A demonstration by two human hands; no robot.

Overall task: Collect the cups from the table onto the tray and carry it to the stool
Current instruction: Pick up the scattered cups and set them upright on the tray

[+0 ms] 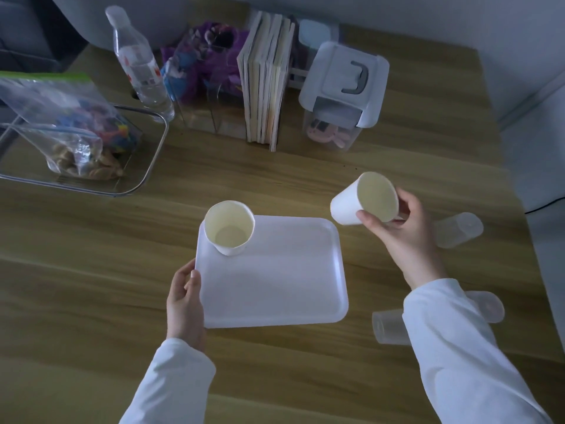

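A white tray [284, 280] lies on the wooden table in front of me. One white paper cup [229, 228] stands upright in the tray's far left corner. My left hand [185, 304] grips the tray's left edge. My right hand [397, 228] holds a second white paper cup [360, 200] tilted in the air just beyond the tray's far right corner. Three clear plastic cups lie on their sides to the right: one [458, 229] behind my right hand, one [388, 327] and another [486, 306] partly hidden by my right sleeve.
At the back of the table [91, 286] stand a water bottle [139, 62], a row of books [266, 78], a white lidded box [345, 90] and a purple bag [208, 56]. A clear bin [146, 166] with plastic bags sits at the left.
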